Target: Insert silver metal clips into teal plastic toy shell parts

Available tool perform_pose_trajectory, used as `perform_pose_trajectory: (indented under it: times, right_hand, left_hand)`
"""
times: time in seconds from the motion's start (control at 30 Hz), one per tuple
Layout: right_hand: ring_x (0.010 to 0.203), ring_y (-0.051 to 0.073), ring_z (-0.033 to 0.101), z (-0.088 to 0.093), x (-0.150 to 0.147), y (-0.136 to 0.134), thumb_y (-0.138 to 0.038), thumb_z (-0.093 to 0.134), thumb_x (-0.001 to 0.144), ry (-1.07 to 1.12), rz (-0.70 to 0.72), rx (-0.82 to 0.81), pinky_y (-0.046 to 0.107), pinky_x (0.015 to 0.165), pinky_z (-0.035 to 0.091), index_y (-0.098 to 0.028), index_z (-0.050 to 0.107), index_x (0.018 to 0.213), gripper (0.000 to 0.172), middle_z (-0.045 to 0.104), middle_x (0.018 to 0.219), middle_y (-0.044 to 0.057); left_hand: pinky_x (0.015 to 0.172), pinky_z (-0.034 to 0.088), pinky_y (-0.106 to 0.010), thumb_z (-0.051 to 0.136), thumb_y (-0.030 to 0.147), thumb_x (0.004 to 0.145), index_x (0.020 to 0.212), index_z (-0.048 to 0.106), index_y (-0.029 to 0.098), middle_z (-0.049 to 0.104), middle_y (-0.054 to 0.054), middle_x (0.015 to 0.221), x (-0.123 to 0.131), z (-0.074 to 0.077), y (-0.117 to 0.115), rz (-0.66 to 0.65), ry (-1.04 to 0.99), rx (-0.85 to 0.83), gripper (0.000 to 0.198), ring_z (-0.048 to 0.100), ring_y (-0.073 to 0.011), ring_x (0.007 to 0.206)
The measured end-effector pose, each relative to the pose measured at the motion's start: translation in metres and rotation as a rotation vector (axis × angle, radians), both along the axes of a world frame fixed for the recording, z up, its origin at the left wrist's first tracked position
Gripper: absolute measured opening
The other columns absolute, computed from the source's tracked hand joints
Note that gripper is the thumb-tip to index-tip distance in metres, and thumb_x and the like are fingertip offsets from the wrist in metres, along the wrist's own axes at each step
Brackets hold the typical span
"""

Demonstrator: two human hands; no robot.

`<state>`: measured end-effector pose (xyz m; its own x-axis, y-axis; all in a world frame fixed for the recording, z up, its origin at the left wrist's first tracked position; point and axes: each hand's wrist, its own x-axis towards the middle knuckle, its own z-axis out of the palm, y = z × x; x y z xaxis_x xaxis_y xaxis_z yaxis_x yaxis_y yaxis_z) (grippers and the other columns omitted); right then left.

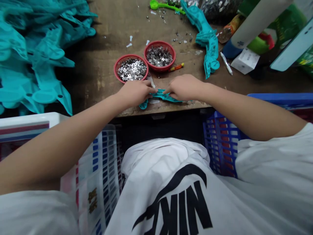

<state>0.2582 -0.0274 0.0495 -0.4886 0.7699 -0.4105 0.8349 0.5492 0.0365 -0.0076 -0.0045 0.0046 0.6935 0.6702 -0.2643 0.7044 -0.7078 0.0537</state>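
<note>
The left hand point(134, 94) and right hand point(184, 87) meet just in front of the nearer red plastic basket point(114, 67). Each grip is closed, its fingers pinched together on a teal moulded plastic strip point(158, 94), which lies at the front edge of the wooden table point(110, 29) with its ends showing past the fingers. That basket holds small silver metal pieces point(132, 69), and a second red basket point(174, 54) touches it on its right, holding more of the same. Left of the nearer basket is a large heap of teal moulded plastic point(31, 58), and beyond it to the right a separate teal piece point(207, 42) lies on the table. A white crate point(105, 163) and a blue crate point(222, 143) stand on the body's side of the basket, either side of a dark gap. The left wrist works close to the basket, so a sideways knock could tip it and spill the metal pieces. A slipped pinch could also drop the strip over the edge into that gap
</note>
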Motion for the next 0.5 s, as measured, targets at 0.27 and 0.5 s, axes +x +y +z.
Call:
perform_pose_trajectory:
  times: [0.27,0.5]
  right_hand:
    - [0.129,0.038,0.088,0.012,-0.017,-0.013,-0.03,0.059,0.125,-0.093,0.024,-0.008,0.043,0.091,0.053,-0.028,0.095,0.163,0.053,0.094,0.151,0.019]
    - [0.125,0.04,0.09,0.009,-0.019,-0.017,-0.025,0.058,0.125,-0.175,0.018,-0.026,0.042,0.09,0.054,-0.025,0.093,0.167,0.055,0.094,0.147,0.023]
  left_hand:
    - [0.096,0.063,-0.044,0.052,0.035,0.133,0.169,0.092,0.028,0.085,-0.021,0.159,0.01,0.013,-0.006,0.013,0.103,-0.006,0.055,0.088,-0.0412,0.134]
    - [0.094,0.062,-0.046,0.058,0.029,0.129,0.154,0.1,0.027,0.087,-0.019,0.152,0.009,0.008,-0.004,0.008,0.061,0.019,0.048,0.089,-0.0423,0.13]
